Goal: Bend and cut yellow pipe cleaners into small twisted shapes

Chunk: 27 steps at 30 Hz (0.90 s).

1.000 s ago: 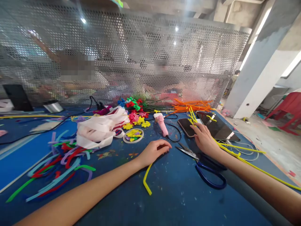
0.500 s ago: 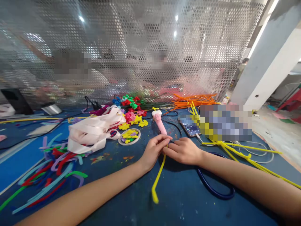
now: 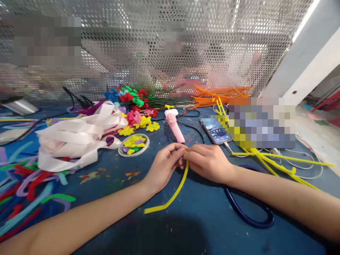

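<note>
Near the middle of the blue table, my left hand (image 3: 166,166) and my right hand (image 3: 209,163) meet, fingertips pinched together on a yellow pipe cleaner (image 3: 176,191). Its free end hangs below my fingers and bends off to the left, while the end between the fingertips is hidden. Just beyond my hands lies a pink handheld tool (image 3: 175,129) with a white head. A round dish (image 3: 147,144) of yellow and purple pieces sits to the left, with yellow flower shapes (image 3: 145,122) behind it.
Pale ribbon (image 3: 69,145) is heaped at the left, beside coloured pipe cleaners (image 3: 45,198). A phone (image 3: 216,131) on a cable, yellow pipe cleaners (image 3: 276,164) and a dark blue loop (image 3: 239,209) lie right. Orange stems (image 3: 220,97) rest by the perforated metal screen (image 3: 148,46).
The free end of the yellow pipe cleaner has swung left and curved. My hands stay together, with the fingers slightly shifted. The camera view has tilted down and moved closer.
</note>
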### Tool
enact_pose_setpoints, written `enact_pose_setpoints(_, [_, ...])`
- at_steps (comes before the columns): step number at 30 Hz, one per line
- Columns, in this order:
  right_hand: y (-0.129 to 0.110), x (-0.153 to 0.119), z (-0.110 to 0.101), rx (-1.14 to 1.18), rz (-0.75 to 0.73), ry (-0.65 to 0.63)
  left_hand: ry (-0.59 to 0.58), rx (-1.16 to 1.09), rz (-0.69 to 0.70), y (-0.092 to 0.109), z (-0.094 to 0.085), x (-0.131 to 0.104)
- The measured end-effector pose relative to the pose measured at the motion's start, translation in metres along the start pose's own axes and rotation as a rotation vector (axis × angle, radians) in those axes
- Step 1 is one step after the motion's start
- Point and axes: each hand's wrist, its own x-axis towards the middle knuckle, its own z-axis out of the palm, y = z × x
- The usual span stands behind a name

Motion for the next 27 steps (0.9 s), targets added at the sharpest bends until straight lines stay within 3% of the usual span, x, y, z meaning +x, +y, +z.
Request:
enact_pose_setpoints(11, [0.011, 0.004, 0.004, 0.567, 0.356, 0.166, -0.026, 0.010, -0.010, -0.002, -0.001, 0.000])
enact_pose_setpoints(19, [0.010, 0.013, -0.003, 1.173, 0.587, 0.034, -0.061, 0.014, 0.013, -0.002, -0.002, -0.002])
enact_pose_setpoints(27, [0.013, 0.011, -0.003, 1.328, 0.621, -0.018, -0.186, 0.023, 0.032, -0.004, -0.009, -0.005])
